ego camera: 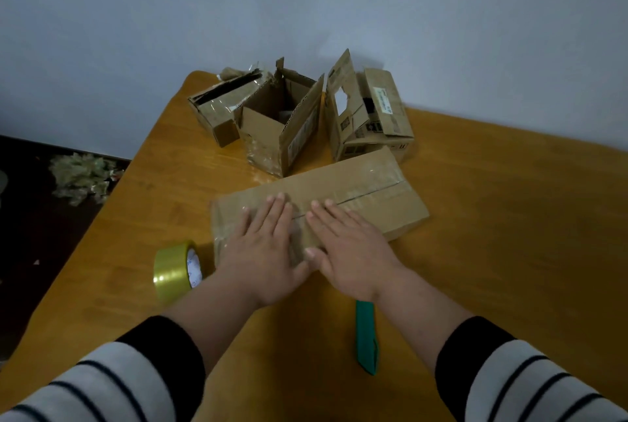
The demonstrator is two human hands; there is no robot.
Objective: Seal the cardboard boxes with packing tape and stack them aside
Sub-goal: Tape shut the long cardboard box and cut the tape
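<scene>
The long flat brown cardboard box (356, 197) lies in the middle of the orange wooden table (509, 234), its long axis going from near left to far right. Both hands press flat on its near end: left hand (268, 248) and right hand (350, 248), fingers straight, grasping nothing. The yellowish roll of packing tape (176, 270) stands just beside the left hand, which is the nearer one to it.

Both forearms reach forward from the lower corners, converging toward the centre. Each wears a grey-and-dark striped sleeve with a black cuff, wrists bare. The left hand (263, 251) lies palm down, fingers straight and slightly spread, pointing away. The right hand (350, 246) lies palm down beside it, fingers straight, thumbs nearly touching. Neither grip is curled.
</scene>
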